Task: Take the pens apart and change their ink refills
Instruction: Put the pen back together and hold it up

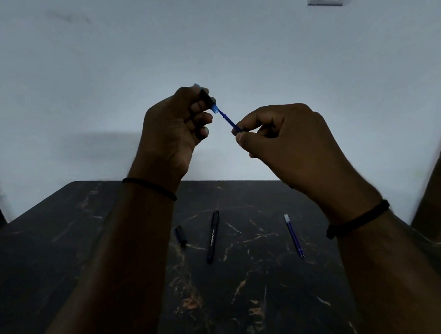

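The task is partway through. The left hand (176, 129) is raised above the bench (58, 238) with its fingers curled round a short dark pen section (206, 99), and the right hand (287, 143) pinches the lower end of a blue refill (226, 119) between thumb and forefinger. The refill's upper end sits at the mouth of the pen section; whether it is going in or coming out cannot be determined from this view. Both grips are therefore closed on their parts, and neither part touches the bench. On the bench lie three further items, well apart from the hands: a short dark pen piece (180, 235), a long dark pen barrel (212, 237) just beside it, and a loose blue refill (293, 236) further to the right. One pen is judged to be already dismantled, with one refill already out. Remaining work appears to be completion of the refill exchange and reassembly of the separated pieces.
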A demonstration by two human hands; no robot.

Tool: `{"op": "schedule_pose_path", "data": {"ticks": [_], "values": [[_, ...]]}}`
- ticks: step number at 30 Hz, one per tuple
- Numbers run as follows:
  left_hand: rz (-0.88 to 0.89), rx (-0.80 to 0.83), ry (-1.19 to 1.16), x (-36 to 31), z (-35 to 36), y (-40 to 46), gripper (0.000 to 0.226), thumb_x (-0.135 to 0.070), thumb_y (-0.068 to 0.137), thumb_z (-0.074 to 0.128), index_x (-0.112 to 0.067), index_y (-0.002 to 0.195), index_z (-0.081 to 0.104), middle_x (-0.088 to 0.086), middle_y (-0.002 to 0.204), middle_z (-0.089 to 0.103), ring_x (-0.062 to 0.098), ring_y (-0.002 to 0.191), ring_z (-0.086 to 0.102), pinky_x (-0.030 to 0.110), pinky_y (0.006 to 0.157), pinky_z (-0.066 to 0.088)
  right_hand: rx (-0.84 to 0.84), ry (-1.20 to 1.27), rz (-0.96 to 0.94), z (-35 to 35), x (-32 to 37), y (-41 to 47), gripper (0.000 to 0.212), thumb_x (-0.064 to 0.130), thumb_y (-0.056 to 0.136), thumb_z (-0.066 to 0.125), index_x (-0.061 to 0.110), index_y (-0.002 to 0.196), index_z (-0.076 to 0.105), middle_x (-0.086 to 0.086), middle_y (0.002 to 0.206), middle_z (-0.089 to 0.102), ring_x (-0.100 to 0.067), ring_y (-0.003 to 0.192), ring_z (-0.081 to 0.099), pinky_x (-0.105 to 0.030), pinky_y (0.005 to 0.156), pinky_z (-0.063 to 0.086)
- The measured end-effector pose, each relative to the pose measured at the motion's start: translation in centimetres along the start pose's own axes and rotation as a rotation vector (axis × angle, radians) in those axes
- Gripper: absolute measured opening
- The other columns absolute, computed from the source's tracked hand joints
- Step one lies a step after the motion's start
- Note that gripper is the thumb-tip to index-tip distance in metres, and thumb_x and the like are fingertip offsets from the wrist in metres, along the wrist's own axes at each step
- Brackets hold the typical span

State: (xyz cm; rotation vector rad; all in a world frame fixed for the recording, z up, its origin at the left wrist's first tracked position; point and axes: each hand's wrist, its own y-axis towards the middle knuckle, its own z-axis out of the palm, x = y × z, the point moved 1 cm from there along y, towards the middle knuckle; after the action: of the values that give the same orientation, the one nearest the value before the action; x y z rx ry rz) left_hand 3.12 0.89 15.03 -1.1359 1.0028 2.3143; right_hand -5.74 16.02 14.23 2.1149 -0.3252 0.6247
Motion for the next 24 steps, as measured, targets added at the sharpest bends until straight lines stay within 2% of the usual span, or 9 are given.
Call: {"op": "schedule_pose_path", "data": {"ticks": [7, 18, 24], "values": [[0.018, -0.023, 0.01, 0.04, -0.23, 0.27, 0.019, -0.021, 0.095, 0.056, -0.013, 0.082, 0.066, 0.0, 0.072, 0.069, 0.008, 0.052, 0.053, 0.019, 0.05, 0.039, 0.001, -0.004, -0.01, -0.56, 0.28, 0.06, 0.008, 0.026, 0.084, 0.069, 0.027, 0.083, 0.077, 0.001, 0.065, 0.07, -0.015, 0.07, 0.07, -0.028, 0.068, 0.052], [0.028, 0.009, 0.048, 0.28, 0.26, -0.03, 0.018, -0.021, 0.096, 0.055, -0.012, 0.085, 0.067, 0.001, 0.075, 0.071, 0.009, 0.055, 0.056, 0.02, 0.053, 0.042, -0.015, -0.024, -0.021, -0.2, 0.06, 0.09, 0.008, 0.028, 0.085, 0.069, 0.029, 0.086, 0.077, 0.003, 0.066, 0.07, -0.012, 0.069, 0.068, -0.024, 0.065, 0.049], [0.047, 0.018, 0.077, 0.48, 0.58, -0.11, 0.016, -0.019, 0.097, 0.055, -0.01, 0.09, 0.066, 0.002, 0.077, 0.072, 0.011, 0.056, 0.057, 0.022, 0.053, 0.043, -0.045, -0.084, -0.038, -0.06, -0.18, 0.28, 0.007, 0.034, 0.09, 0.068, 0.032, 0.094, 0.074, 0.01, 0.065, 0.064, -0.004, 0.06, 0.057, -0.011, 0.058, 0.037]]}}
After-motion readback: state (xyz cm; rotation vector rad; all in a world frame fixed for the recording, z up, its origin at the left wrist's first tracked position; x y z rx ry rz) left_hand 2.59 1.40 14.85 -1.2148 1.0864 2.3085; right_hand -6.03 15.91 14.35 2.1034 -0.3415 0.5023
